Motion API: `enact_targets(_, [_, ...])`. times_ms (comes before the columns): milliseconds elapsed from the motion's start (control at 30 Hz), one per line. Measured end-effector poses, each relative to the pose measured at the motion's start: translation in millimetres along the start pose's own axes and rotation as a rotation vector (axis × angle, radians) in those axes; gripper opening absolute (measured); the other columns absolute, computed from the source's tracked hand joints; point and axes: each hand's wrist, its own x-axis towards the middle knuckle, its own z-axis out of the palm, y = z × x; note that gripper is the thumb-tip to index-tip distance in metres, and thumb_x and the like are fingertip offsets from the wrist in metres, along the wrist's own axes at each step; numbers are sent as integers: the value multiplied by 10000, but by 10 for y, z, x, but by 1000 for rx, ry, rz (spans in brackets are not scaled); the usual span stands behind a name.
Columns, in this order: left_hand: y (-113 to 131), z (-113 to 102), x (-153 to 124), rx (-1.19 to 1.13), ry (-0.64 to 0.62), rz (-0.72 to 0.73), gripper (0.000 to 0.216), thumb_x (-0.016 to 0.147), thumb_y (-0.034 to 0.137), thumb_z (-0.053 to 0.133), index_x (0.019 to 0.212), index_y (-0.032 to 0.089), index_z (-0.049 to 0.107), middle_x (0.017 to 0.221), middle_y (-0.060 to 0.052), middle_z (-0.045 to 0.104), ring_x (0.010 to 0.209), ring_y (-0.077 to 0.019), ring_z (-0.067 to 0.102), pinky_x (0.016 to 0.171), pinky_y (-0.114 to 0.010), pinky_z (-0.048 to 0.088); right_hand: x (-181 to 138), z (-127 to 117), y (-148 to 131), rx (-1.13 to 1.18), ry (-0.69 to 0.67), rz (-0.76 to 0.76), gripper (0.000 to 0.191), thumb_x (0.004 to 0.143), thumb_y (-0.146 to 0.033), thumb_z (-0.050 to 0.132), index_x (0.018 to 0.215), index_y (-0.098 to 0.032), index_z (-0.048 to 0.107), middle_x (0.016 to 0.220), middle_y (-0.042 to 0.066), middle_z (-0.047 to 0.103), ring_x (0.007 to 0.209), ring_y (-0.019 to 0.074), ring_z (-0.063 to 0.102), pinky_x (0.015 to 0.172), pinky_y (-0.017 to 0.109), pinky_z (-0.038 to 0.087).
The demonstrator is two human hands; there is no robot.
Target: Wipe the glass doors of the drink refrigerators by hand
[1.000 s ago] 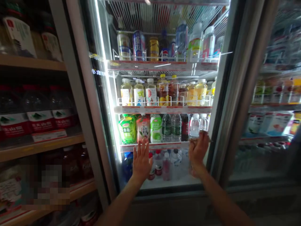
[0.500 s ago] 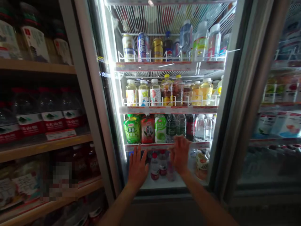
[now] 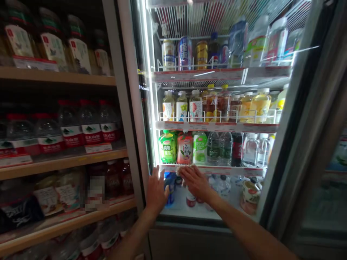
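Observation:
My right hand (image 3: 195, 183) presses a small pale cloth (image 3: 179, 170) flat, level with the price strip (image 3: 230, 170) of the cooler's third shelf. Only the cloth's edges show past my fingers. My left hand (image 3: 157, 191) is raised at the cooler's lower left with fingers spread and nothing in it. Whether it touches the glass, I cannot tell. Just above my hands stand a green drink bottle (image 3: 167, 147), a red one (image 3: 184, 148) and a pale green one (image 3: 200, 148).
Wooden shelves (image 3: 65, 159) with red-capped water bottles (image 3: 90, 124) stand to the left. The cooler's upper shelves hold cans and bottles. A round tub (image 3: 249, 196) sits at its bottom right. A dark door frame (image 3: 303, 137) borders the right side.
My right hand has swept left along the strip, its fingers now flatter and the cloth showing. My left hand stays near the left edge. The view has turned left.

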Motion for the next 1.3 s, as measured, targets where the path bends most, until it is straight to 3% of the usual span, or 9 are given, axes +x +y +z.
enact_targets(167, [-168, -142, 32, -22, 39, -3, 616, 784, 148, 479, 1363, 141, 269, 1439, -192, 303, 1349, -298, 263, 1041, -511, 334, 602, 115, -5, -21, 155, 272, 533, 831, -179, 430, 1359, -126, 379, 1416, 91, 404, 1376, 236, 214, 1151, 514, 114])
enact_targets(333, [-309, -283, 34, -14, 65, 4, 641, 787, 160, 480, 1378, 144, 231, 1445, -195, 284, 1356, -296, 246, 1048, -511, 321, 695, 273, -177, 105, 1, -195, 477, 849, -127, 422, 1323, -172, 429, 1355, 22, 490, 1295, 152, 369, 1160, 401, 212])
enact_targets(533, [-394, -393, 27, -31, 51, -60, 679, 785, 156, 480, 1400, 171, 193, 1473, -177, 230, 1360, -297, 234, 1059, -517, 299, 1055, 313, -227, 95, 104, 168, 482, 875, -183, 418, 1355, -150, 385, 1419, 80, 401, 1362, 225, 262, 1152, 529, 131])
enact_targets(667, [-413, -432, 91, -23, 60, -41, 704, 774, 141, 479, 1408, 163, 173, 1472, -178, 232, 1361, -290, 233, 1061, -503, 303, 974, 337, -288, 132, 30, -173, 416, 874, -161, 406, 1284, -151, 475, 1328, 28, 516, 1283, 170, 393, 1167, 414, 189])
enact_targets(733, [-410, -442, 167, -21, 74, -28, 695, 770, 143, 483, 1401, 153, 192, 1470, -181, 238, 1362, -289, 230, 1063, -500, 300, 994, 298, -209, 129, 28, -197, 422, 873, -154, 400, 1288, -171, 471, 1331, 13, 514, 1284, 158, 390, 1170, 410, 183])
enact_targets(900, [-286, -434, 436, -43, 136, -4, 646, 782, 150, 480, 1376, 132, 229, 1456, -197, 257, 1370, -279, 211, 1070, -496, 292, 1223, 84, 158, 18, 156, 161, 497, 868, -191, 410, 1363, -166, 371, 1417, 61, 406, 1368, 232, 245, 1150, 533, 110])
enact_targets(1067, [-156, -441, 711, -41, 188, 62, 662, 791, 150, 473, 1389, 160, 187, 1450, -185, 276, 1363, -281, 233, 1059, -506, 313, 1125, -56, 391, 49, 54, -268, 499, 851, -147, 404, 1349, -186, 390, 1354, 18, 489, 1328, 137, 316, 1169, 408, 165])
enact_targets(1233, [-11, -512, 1057, -58, 207, 124, 659, 793, 164, 484, 1389, 151, 203, 1466, -177, 251, 1373, -272, 208, 1082, -485, 280, 1207, -301, 714, -108, 172, 130, 532, 836, -184, 425, 1364, -142, 371, 1427, 68, 389, 1373, 233, 219, 1151, 515, 129])
enact_targets(1300, [56, -539, 1203, -67, 223, 151, 654, 793, 169, 484, 1388, 153, 214, 1471, -165, 249, 1378, -265, 194, 1091, -477, 262, 1153, -377, 771, -124, 156, 81, 536, 833, -177, 420, 1365, -140, 367, 1425, 63, 392, 1372, 229, 221, 1151, 506, 136])
